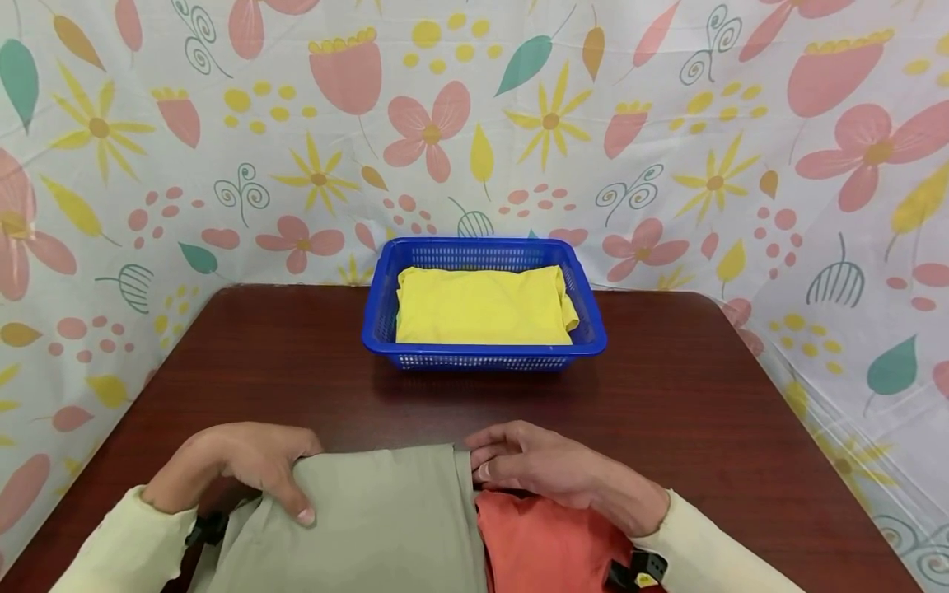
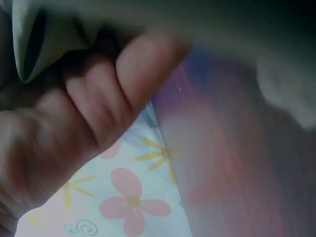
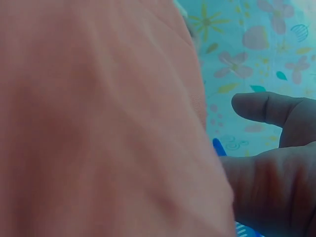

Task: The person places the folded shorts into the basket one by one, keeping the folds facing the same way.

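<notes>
A grey-green folded cloth point(image 1: 378, 519) lies at the table's near edge in the head view. My left hand point(image 1: 255, 465) grips its left side, thumb on top and the other fingers underneath. In the left wrist view, that hand's fingers point(image 2: 98, 98) bend under the dark fabric. My right hand point(image 1: 534, 461) is beside the cloth's far right corner, its loosely bent fingers touching the edge. Beneath the right wrist lies an orange-red cloth point(image 1: 549, 539), which fills much of the right wrist view. There the right thumb point(image 3: 261, 107) stands apart from the fabric.
A blue plastic basket point(image 1: 485, 350) with perforated sides stands at the back middle of the dark brown table point(image 1: 296, 371). Folded yellow cloth point(image 1: 482, 309) lies inside it. A flower-patterned sheet point(image 1: 549, 189) hangs behind and along both sides.
</notes>
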`<state>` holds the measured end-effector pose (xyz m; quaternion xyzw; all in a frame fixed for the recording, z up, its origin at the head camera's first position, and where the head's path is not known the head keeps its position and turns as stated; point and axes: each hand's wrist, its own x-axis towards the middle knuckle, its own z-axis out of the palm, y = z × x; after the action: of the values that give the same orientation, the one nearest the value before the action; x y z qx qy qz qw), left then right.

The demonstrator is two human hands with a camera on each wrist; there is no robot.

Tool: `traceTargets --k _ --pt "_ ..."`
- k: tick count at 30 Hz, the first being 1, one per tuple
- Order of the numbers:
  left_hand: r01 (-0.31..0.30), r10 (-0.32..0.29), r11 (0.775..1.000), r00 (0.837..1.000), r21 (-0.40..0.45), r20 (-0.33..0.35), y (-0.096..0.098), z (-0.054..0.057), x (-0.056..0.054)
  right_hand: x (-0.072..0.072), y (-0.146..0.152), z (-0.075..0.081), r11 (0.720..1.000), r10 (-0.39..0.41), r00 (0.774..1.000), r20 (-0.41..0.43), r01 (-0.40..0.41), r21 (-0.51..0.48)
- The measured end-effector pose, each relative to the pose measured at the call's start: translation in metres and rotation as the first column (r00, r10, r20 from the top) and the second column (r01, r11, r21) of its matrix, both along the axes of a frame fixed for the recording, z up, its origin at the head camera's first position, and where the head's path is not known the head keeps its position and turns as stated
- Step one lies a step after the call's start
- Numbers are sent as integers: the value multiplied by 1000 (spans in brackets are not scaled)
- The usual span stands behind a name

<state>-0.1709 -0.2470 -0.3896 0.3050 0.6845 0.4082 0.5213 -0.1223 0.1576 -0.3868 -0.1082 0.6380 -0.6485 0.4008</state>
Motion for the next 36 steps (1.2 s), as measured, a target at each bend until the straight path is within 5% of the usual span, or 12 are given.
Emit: traceTargets --k 7,13,23,28,36 --pt "6 -6 1000 1000 21 16 2 1 1 1 -4 -5 1000 2 1000 -6 -2 16" --pt "82 -90 991 993 105 73 0 -3 -5 2 -6 -7 999 2 1000 9 -3 50" --pt "170 -223 897 971 407 84 0 -19 -11 1 -8 -11 998 9 1000 19 -10 55" --pt "194 -263 858 961 476 82 1 -21 -11 1 -9 -12 993 22 999 -30 -19 114" --pt "240 -302 825 953 511 40 5 -23 -11 0 -11 -14 978 47 983 -175 -10 207"
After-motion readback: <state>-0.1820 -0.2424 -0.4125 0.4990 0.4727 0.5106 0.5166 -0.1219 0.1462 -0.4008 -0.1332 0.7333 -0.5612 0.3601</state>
